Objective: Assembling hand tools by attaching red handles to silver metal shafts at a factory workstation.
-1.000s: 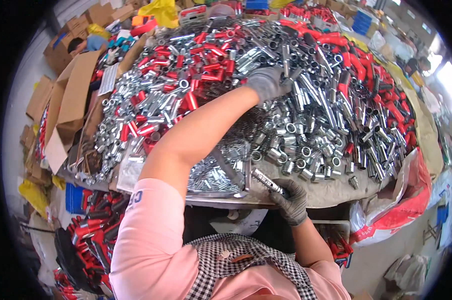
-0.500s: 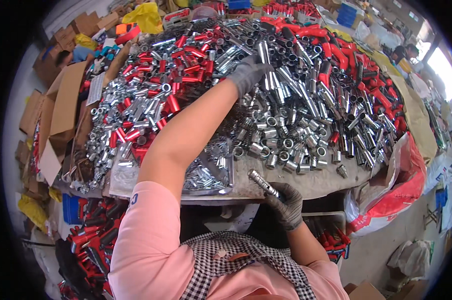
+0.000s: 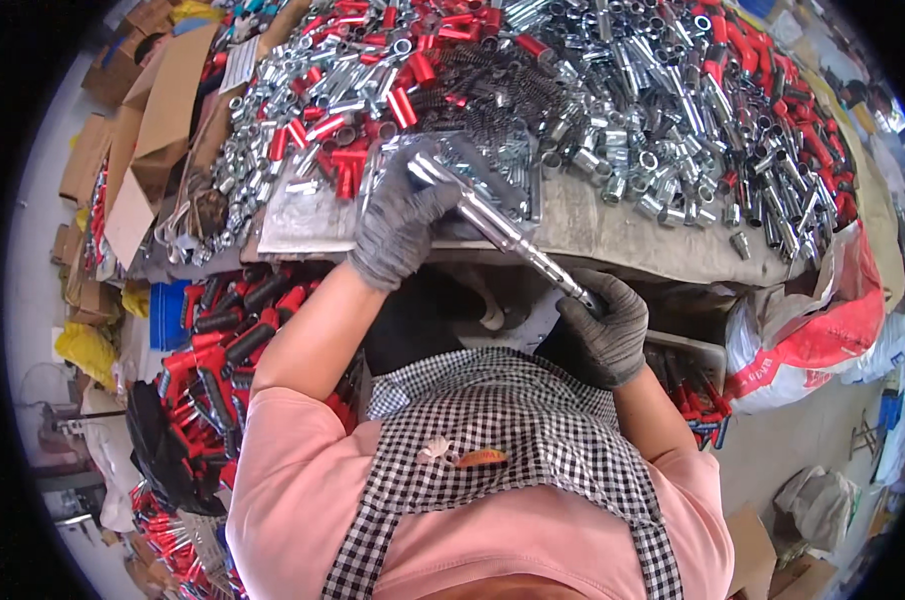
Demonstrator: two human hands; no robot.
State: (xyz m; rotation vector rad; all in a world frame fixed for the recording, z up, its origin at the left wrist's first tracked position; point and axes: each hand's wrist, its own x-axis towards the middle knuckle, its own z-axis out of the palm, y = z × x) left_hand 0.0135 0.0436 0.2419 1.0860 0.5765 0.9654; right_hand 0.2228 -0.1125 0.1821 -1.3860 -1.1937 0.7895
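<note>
Head view, looking down: right hand (image 3: pixel 603 330) in a dark glove grips the lower end of a long metal rod (image 3: pixel 503 232) near the checked apron (image 3: pixel 493 440); left hand (image 3: pixel 398 225) closes round its upper end, over the table edge (image 3: pixel 623 225). Keeping both grips firm and the rod in line seems wise. Beyond, a clear tray (image 3: pixel 473 170) holds small metal bits; cardboard boxes (image 3: pixel 163 120) stand left of heaped steel sockets (image 3: pixel 663 110)

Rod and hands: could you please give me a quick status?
Left hand shut on rod, upper end. Right hand shut on lower end. Rod slants over table edge, parts pile beyond.
</note>
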